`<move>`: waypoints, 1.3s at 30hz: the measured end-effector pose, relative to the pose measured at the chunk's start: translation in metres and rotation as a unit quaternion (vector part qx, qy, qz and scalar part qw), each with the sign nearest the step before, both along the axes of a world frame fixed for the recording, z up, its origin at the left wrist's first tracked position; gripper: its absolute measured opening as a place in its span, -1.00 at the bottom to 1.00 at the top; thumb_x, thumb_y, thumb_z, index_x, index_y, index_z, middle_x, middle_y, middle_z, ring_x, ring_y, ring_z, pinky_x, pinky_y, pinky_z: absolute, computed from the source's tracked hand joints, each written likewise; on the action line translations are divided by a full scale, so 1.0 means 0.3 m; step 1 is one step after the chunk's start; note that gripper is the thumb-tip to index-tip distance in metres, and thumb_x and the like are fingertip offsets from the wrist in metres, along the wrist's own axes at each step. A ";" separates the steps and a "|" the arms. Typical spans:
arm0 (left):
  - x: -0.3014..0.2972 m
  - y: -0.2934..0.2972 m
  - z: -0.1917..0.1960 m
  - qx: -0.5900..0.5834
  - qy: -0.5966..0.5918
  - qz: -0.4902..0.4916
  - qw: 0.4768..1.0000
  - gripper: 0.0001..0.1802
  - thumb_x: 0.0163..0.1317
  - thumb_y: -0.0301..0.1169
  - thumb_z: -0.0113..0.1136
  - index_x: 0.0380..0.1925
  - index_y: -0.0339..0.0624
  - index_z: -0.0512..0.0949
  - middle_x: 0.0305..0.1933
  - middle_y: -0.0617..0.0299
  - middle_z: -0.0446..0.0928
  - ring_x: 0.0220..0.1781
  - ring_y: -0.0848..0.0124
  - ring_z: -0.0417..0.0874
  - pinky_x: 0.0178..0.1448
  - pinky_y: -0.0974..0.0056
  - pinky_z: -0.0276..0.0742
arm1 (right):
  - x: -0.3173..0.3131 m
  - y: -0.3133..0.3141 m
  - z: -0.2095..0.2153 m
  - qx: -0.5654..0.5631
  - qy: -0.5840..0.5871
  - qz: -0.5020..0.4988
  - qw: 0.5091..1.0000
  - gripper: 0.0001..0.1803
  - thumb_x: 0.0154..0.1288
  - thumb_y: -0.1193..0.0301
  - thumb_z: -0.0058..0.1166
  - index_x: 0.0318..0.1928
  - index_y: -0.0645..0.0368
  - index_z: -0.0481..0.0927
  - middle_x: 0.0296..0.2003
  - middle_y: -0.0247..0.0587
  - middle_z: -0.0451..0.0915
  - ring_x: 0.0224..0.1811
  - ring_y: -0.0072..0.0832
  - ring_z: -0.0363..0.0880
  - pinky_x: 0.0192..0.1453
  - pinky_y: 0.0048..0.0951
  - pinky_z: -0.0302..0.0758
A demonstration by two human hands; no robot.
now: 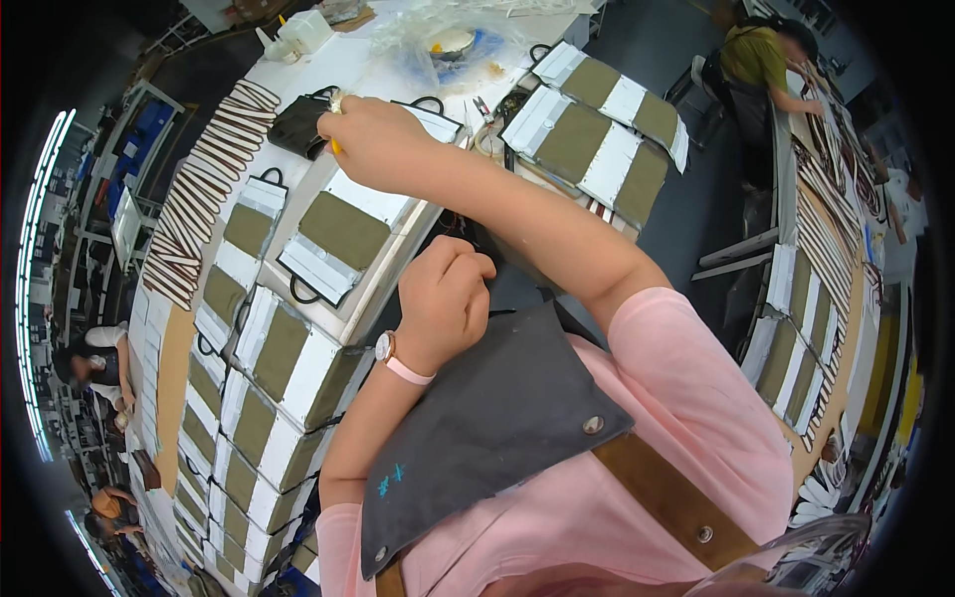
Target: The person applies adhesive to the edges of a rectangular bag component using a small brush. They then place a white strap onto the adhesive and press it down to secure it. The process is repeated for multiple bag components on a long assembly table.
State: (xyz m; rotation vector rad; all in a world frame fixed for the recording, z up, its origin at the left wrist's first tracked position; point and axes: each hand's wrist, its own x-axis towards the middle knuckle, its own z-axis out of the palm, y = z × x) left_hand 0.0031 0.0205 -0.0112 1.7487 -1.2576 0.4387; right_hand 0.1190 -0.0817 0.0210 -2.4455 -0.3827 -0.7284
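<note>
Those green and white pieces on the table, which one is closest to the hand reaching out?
The one right below the right hand: the green and white piece lying alone on the raised white board, not among the stacked rows.

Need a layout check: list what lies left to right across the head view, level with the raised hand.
Fanned brown-and-white strips → dark pouch → right hand → olive-and-white panels → seated person in olive shirt.

The right hand [373, 134] is stretched far forward, fingers curled shut, while the left hand [448, 289] rests fisted, close to the chest.
</note>
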 end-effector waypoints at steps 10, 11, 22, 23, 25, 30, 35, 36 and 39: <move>0.035 0.242 -0.136 0.069 0.098 0.074 0.990 -0.94 0.14 -0.54 0.18 -0.37 -0.24 0.59 -0.33 0.13 0.59 -0.25 0.22 0.59 -0.13 0.27 0.47 | -0.075 0.024 -0.214 0.070 0.050 -0.012 0.996 -0.84 0.22 0.41 0.07 -0.22 0.19 0.54 -0.24 -0.03 0.40 -0.23 -0.09 0.50 -0.15 -0.21 0.45; 0.059 0.283 -0.148 0.078 0.084 0.065 0.991 -0.94 0.12 -0.52 0.20 -0.38 -0.24 0.59 -0.30 0.12 0.59 -0.20 0.20 0.59 -0.06 0.26 0.46 | -0.084 0.009 -0.242 0.081 0.070 -0.011 0.994 -0.84 0.23 0.41 0.07 -0.22 0.21 0.54 -0.24 -0.03 0.40 -0.22 -0.09 0.49 -0.14 -0.21 0.45; 0.110 0.663 -0.103 -0.104 0.427 0.078 0.895 -0.73 0.28 -0.26 0.11 -0.44 -0.25 0.55 -0.50 0.23 0.52 -0.49 0.46 0.49 -0.24 0.35 0.47 | -0.264 -0.243 -0.361 0.163 0.149 -0.165 0.961 -0.84 0.24 0.42 0.04 -0.23 0.23 0.56 -0.24 0.00 0.45 -0.19 -0.08 0.48 -0.07 -0.26 0.42; 0.115 0.662 -0.078 -0.142 0.406 0.043 0.902 -0.71 0.27 -0.22 0.12 -0.44 -0.24 0.55 -0.50 0.22 0.53 -0.50 0.44 0.49 -0.26 0.34 0.47 | -0.267 -0.309 -0.432 0.198 0.137 -0.191 0.952 -0.83 0.23 0.42 0.06 -0.24 0.25 0.56 -0.25 0.00 0.45 -0.21 -0.09 0.48 -0.07 -0.28 0.42; 0.087 0.630 0.020 -0.213 0.373 0.011 0.903 -0.68 0.24 -0.17 0.15 -0.45 -0.22 0.55 -0.49 0.20 0.53 -0.51 0.40 0.48 -0.31 0.31 0.45 | -0.271 -0.360 -0.435 0.223 0.153 -0.225 0.936 -0.84 0.25 0.42 0.06 -0.27 0.27 0.57 -0.28 -0.07 0.44 -0.29 -0.26 0.51 -0.18 -0.38 0.46; 0.205 0.663 0.186 -0.187 0.300 -0.550 0.757 -0.74 0.28 -0.25 0.08 -0.25 -0.26 0.46 -0.50 0.14 0.46 -0.58 0.40 0.39 -0.53 0.35 0.33 | -0.177 -0.455 -0.388 0.390 0.148 -0.264 0.870 -0.77 0.28 0.33 0.10 -0.32 0.27 0.58 -0.40 -0.26 0.52 -0.45 -0.56 0.49 -0.35 -0.52 0.45; 0.277 0.460 0.276 -0.294 0.319 -0.613 0.660 -0.78 0.21 -0.26 0.15 -0.35 -0.20 0.53 -0.50 0.12 0.54 -0.72 0.43 0.39 -0.69 0.32 0.12 | 0.062 -0.576 -0.353 0.445 0.105 -0.261 0.850 -0.73 0.26 0.25 0.12 -0.37 0.24 0.57 -0.49 -0.30 0.55 -0.49 -0.61 0.47 -0.36 -0.62 0.41; 0.311 0.404 0.261 -0.336 0.311 -0.620 0.637 -0.76 0.17 -0.24 0.21 -0.41 -0.20 0.57 -0.51 0.11 0.59 -0.76 0.44 0.43 -0.73 0.31 0.09 | 0.120 -0.615 -0.364 0.463 0.083 -0.247 0.847 -0.74 0.26 0.26 0.12 -0.37 0.24 0.57 -0.49 -0.29 0.55 -0.50 -0.62 0.47 -0.36 -0.62 0.41; 0.417 0.271 0.273 -0.333 0.338 -0.669 0.572 -0.83 0.14 -0.33 0.18 -0.51 -0.18 0.56 -0.54 0.15 0.57 -0.78 0.45 0.37 -0.73 0.32 0.07 | 0.347 -0.724 -0.435 0.512 0.051 -0.203 0.833 -0.77 0.24 0.33 0.13 -0.30 0.27 0.56 -0.47 -0.28 0.56 -0.48 -0.60 0.49 -0.35 -0.59 0.45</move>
